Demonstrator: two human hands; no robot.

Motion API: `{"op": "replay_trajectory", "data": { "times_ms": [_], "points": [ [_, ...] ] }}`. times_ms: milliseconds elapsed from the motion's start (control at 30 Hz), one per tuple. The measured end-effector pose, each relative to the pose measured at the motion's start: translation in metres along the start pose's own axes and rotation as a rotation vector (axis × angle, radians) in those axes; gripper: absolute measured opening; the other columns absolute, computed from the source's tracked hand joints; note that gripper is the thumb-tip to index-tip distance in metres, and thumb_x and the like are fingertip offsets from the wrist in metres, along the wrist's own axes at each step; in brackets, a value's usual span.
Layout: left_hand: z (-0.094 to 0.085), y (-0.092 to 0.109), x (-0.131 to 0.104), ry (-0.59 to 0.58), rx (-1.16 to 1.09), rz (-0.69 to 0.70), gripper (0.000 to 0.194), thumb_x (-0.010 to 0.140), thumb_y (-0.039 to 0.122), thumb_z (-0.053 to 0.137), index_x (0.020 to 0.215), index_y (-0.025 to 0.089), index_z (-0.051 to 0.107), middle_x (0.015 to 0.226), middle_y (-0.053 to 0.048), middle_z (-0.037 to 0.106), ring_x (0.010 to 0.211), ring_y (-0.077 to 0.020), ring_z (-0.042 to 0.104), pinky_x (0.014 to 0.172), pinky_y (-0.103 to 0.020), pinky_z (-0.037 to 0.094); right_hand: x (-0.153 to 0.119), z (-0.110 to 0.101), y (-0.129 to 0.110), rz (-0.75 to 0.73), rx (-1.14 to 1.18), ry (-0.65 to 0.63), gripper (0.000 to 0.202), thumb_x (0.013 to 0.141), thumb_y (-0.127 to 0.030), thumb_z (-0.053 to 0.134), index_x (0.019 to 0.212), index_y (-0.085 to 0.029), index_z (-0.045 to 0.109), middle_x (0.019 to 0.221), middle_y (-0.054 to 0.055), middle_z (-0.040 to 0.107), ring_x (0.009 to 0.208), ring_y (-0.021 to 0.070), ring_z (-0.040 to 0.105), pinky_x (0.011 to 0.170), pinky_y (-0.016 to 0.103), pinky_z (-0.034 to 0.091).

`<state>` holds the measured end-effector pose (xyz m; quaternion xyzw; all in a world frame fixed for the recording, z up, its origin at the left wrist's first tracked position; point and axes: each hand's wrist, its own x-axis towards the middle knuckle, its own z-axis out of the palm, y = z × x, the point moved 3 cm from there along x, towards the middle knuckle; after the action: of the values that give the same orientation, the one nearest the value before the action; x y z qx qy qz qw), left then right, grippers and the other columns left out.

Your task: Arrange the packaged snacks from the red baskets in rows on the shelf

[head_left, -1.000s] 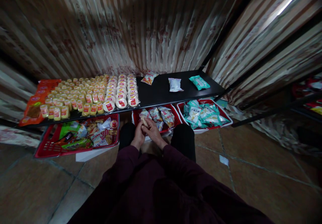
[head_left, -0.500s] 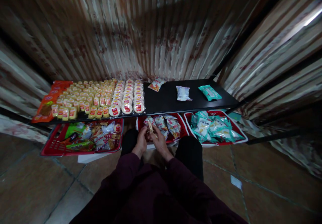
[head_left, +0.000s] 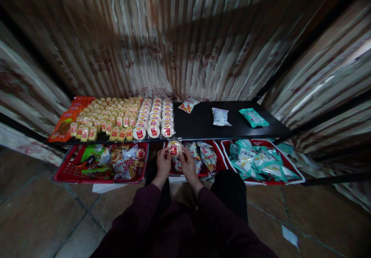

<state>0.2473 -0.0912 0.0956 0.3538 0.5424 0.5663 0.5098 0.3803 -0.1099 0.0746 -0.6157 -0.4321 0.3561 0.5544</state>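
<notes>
My left hand (head_left: 164,164) and my right hand (head_left: 188,165) together hold a round wrapped cake with a red label (head_left: 174,148), face up, just below the front edge of the low black shelf (head_left: 203,124). On the shelf's left half lie rows of the same round cakes (head_left: 153,117), and beside them several rows of small yellow packs (head_left: 101,117). Under my hands a red basket (head_left: 216,161) holds snack bags.
An orange packet (head_left: 68,121) lies at the shelf's left end. Three single packets lie on its right half: orange (head_left: 188,105), white (head_left: 220,116), teal (head_left: 253,117). Red baskets on the tiled floor hold mixed snacks (head_left: 107,161) and teal bags (head_left: 257,159). Curtains hang behind.
My hands have turned the round cake flat, label up, and raised it toward the shelf's front edge. The camera has tilted, so the shelf sits lower in view.
</notes>
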Motion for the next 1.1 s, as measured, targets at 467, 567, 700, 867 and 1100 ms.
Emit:
{"op": "replay_trajectory", "data": {
  "times_ms": [467, 567, 700, 867, 1100],
  "points": [
    [0.000, 0.033, 0.036, 0.071, -0.028, 0.201, 0.036, 0.066, -0.004, 0.059, 0.086, 0.024, 0.071, 0.107, -0.007, 0.057, 0.114, -0.0227, 0.050, 0.111, -0.031, 0.028, 0.051, 0.034, -0.042, -0.187, -0.296, -0.016, 0.036, 0.079, -0.038, 0.058, 0.107, -0.016, 0.062, 0.104, 0.013, 0.066, 0.091, 0.0245, 0.061, 0.085, 0.039, 0.047],
    [0.002, 0.033, 0.045, 0.064, 0.094, 0.291, 0.035, 0.069, -0.001, 0.057, 0.092, 0.022, 0.069, 0.110, -0.008, 0.057, 0.114, -0.0232, 0.051, 0.110, -0.034, 0.032, 0.061, 0.039, -0.046, -0.248, -0.359, 0.012, 0.036, 0.079, -0.037, 0.057, 0.105, -0.013, 0.062, 0.106, 0.015, 0.064, 0.098, 0.0262, 0.058, 0.090, 0.041, 0.044],
    [0.004, 0.023, 0.053, 0.064, 0.502, 0.456, 0.036, 0.076, 0.003, 0.049, 0.107, 0.016, 0.064, 0.116, -0.011, 0.055, 0.113, -0.0230, 0.052, 0.104, -0.041, 0.040, 0.068, 0.044, -0.047, -0.292, -0.391, 0.041, 0.033, 0.079, -0.035, 0.055, 0.102, -0.013, 0.062, 0.109, 0.015, 0.062, 0.103, 0.0253, 0.056, 0.093, 0.041, 0.043],
    [-0.003, 0.013, 0.054, 0.092, 0.666, 0.572, 0.038, 0.080, 0.006, 0.046, 0.114, 0.014, 0.060, 0.116, -0.013, 0.055, 0.110, -0.0217, 0.055, 0.099, -0.039, 0.045, 0.064, 0.049, -0.044, -0.321, -0.503, 0.071, 0.032, 0.081, -0.032, 0.055, 0.104, -0.011, 0.062, 0.124, 0.019, 0.055, 0.116, 0.0272, 0.049, 0.100, 0.043, 0.038],
    [-0.024, 0.015, 0.059, 0.146, 0.674, 0.626, 0.033, 0.083, 0.012, 0.047, 0.113, 0.015, 0.060, 0.116, -0.013, 0.055, 0.110, -0.0217, 0.055, 0.092, -0.037, 0.050, 0.053, 0.065, -0.051, -0.402, -0.567, 0.055, 0.027, 0.081, -0.028, 0.055, 0.104, -0.014, 0.062, 0.123, 0.016, 0.054, 0.114, 0.0266, 0.047, 0.098, 0.042, 0.040]
  ]
}}
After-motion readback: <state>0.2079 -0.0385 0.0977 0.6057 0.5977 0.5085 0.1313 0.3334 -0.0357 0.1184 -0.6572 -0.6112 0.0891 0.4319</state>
